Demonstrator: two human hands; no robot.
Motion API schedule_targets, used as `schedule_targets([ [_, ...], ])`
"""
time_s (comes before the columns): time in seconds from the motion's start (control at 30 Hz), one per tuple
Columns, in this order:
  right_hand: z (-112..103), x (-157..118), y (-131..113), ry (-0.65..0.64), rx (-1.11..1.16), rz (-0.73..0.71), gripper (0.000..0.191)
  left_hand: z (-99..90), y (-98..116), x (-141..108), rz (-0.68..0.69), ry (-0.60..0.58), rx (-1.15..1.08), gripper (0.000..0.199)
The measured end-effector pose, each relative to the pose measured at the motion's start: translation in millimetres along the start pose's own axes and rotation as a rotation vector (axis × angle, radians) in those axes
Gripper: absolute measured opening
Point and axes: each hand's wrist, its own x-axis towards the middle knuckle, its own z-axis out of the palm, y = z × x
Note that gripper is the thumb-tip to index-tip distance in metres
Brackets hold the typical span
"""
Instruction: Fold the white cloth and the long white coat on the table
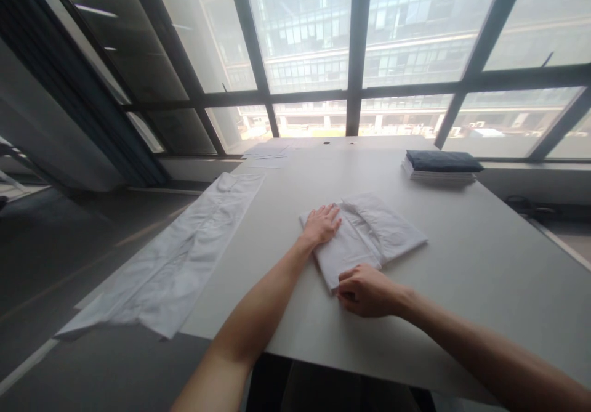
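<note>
The folded white cloth (pixel 347 249) lies on the table (pixel 471 264) — smooth at left, rumpled along its middle. My left hand (pixel 322 223) rests on it, flat, fingers extended; my right hand (pixel 364 290) curls at its near corner — from here I can't tell if it's gripping.

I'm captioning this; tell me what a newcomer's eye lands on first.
Bright windows fill the top of the picture. Near the centre, the left hand lies on a white cloth, the right hand at its near edge. A dark cloth tops the pile on the right.
</note>
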Motion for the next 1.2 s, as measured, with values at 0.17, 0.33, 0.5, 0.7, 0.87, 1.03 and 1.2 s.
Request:
schedule_targets([
  [0.17,0.7,0.2,-4.3,-0.026,-0.183,0.025,0.022,0.5,-0.5,1.5,-0.009,-0.006,-0.024,0.058],
  [0.33,-0.4,2.5,-12.1,-0.1,-0.251,0.039,0.023,0.6,-0.4,2.0,-0.013,-0.016,-0.03,0.058],
  [0.5,-2.3,0.8,-15.8,-0.098,-0.21,-0.007,0.021,1.4,-1.5,2.1,-0.007,-0.009,-0.019,0.058],
  [0.7,7.5,-3.0,-12.5,0.005,-0.057,-0.15,0.014,0.3,-1.8,1.6,-0.013,-0.023,-0.018,0.057],
  [0.87,5.7,4.5,-8.8,0.206,-0.075,-0.051,0.023,-0.4,-0.7,0.2,-0.007,-0.005,-0.011,0.058],
  [1.03,-1.8,5.6,-1.7,0.11,0.014,-0.126,0.024,0.9,-1.9,1.3,-0.006,-0.01,-0.009,0.057],
  [1.2,4.0,1.7,2.5,0.205,0.066,-0.108,0.035,-0.3,-1.5,0.9,-0.004,-0.009,-0.004,0.057],
])
